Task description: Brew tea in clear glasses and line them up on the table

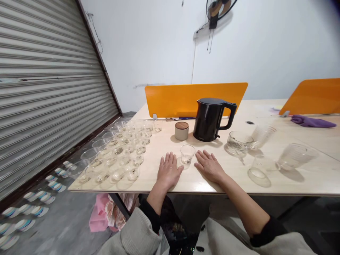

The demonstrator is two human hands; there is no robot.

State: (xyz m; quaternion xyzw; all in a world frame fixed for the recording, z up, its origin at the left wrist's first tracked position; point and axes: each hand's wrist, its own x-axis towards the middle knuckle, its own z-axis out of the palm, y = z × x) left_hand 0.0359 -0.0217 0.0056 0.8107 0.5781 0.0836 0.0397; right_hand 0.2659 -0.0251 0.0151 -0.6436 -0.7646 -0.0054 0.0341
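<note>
Grey sleeves [134, 232] up close, L hand [168, 171] & R hand [209, 166] flat on worktop [292, 182], fingers [202, 158] open, empty, small glass cup [187, 154] between, black kettle [208, 120] behind.

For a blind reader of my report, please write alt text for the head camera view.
A person's bare left hand and right hand rest on a pale wooden table, either side of a small clear glass cup. Behind stand a black electric kettle and a beige canister with wooden lid; many clear glass cups crowd the left, ribbed glass vessels the right.
</note>
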